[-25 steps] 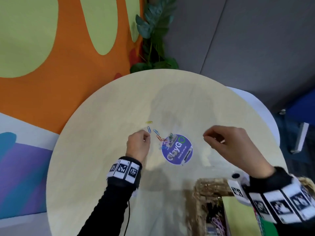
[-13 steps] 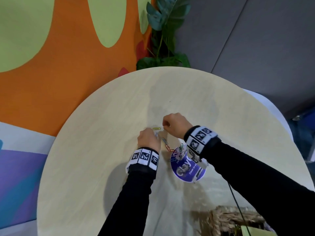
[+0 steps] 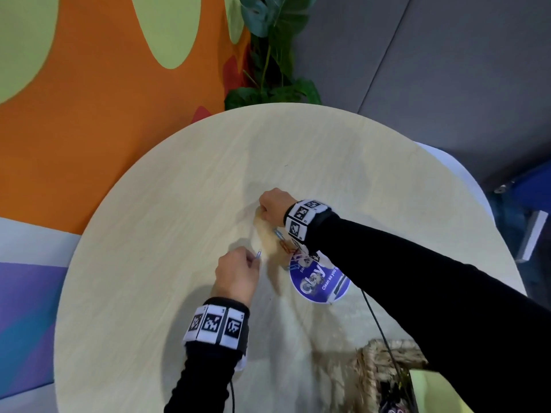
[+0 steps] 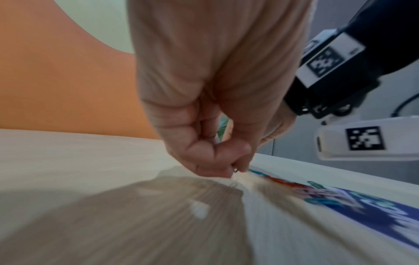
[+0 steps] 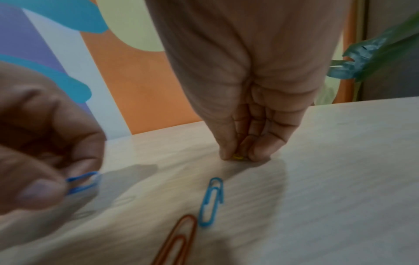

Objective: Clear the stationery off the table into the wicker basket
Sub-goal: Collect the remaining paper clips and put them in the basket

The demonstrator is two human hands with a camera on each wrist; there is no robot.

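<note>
My left hand [image 3: 253,259] pinches a blue paper clip [image 3: 258,254] just above the round wooden table [image 3: 149,234]; the same clip [image 5: 82,182] shows between its fingertips in the right wrist view. My right hand [image 3: 264,211] reaches across, its fingertips pinching a yellow paper clip [image 5: 238,157] down on the tabletop. Another blue clip [image 5: 211,200] and an orange clip [image 5: 179,238] lie loose behind it, with several more clips [image 3: 293,260] heaped at the edge of a round purple sticker [image 3: 319,283]. The wicker basket [image 3: 384,362] stands at the near right edge.
A leafy plant [image 3: 268,55] stands behind the table's far edge, against an orange and green wall [image 3: 89,84]. A yellow-green sheet [image 3: 429,391] sits in the basket. A black cable [image 3: 375,317] hangs from my right wrist over the table.
My right hand has crossed from the right side to the yellow clip and closed on it. My left hand has lifted a blue clip off the table. The view shifted forward.
</note>
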